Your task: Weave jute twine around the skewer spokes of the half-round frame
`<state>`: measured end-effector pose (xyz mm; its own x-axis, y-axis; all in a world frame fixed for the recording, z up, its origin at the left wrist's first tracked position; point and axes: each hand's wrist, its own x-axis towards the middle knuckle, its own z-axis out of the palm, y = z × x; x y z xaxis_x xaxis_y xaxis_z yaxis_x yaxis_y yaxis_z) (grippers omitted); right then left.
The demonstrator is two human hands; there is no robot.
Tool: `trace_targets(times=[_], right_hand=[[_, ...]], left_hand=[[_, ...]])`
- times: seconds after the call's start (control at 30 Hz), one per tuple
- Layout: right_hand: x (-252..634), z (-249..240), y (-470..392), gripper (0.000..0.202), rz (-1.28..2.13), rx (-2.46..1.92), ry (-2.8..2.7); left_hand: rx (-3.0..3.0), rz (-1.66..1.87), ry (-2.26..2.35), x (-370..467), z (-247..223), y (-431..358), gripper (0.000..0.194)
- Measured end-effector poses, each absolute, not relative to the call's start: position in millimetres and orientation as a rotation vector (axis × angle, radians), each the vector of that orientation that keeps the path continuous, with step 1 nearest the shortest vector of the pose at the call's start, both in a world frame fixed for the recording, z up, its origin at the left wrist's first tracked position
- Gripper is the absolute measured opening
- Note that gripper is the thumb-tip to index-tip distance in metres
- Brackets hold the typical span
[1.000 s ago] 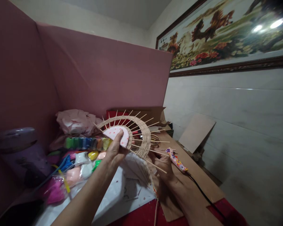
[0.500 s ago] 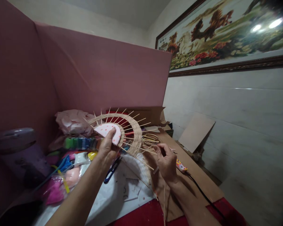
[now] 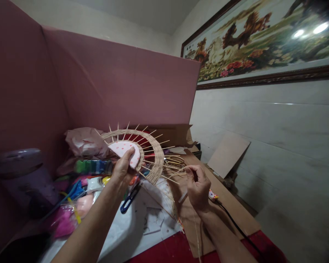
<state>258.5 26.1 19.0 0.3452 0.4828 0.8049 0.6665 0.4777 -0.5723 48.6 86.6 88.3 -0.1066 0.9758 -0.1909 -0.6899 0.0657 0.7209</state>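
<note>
My left hand holds up a half-round woven fan piece by its pink dotted core. Thin wooden spokes stick out all around the woven tan band. My right hand is to the right of it, fingers pinched on a thin tan weaving strand that hangs down past my wrist. A dotted glue gun lies on brown cardboard just behind my right hand, with a black cord trailing off it.
Blue-handled scissors lie on white paper under the fan. Bags of coloured clay and pink wrapping crowd the left. A purple jar stands far left. Pink boards wall the back; a loose board leans on the right wall.
My left hand moved the fan piece left and slightly up. My right hand rose off the glue gun area, closed on the strand and pulled it out to the right.
</note>
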Motion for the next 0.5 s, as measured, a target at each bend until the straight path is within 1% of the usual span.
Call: trace_targets(times=[0.13,0.27,0.37,0.5], right_hand=[[258,18,27,0.019,-0.070,-1.163,-1.300],[253,14,28,0.021,0.102,-1.148,-1.309],[250,10,30,0.022,0.186,-1.136,-1.318],[249,6,34,0.021,0.153,-1.108,-1.314]], left_hand=[[0.513,1.449,0.836,48,90,86,0.010],[0.530,1.330,0.847,50,92,83,0.006],[0.512,1.273,0.844,53,90,82,0.009],[0.477,1.236,0.836,56,88,80,0.013]])
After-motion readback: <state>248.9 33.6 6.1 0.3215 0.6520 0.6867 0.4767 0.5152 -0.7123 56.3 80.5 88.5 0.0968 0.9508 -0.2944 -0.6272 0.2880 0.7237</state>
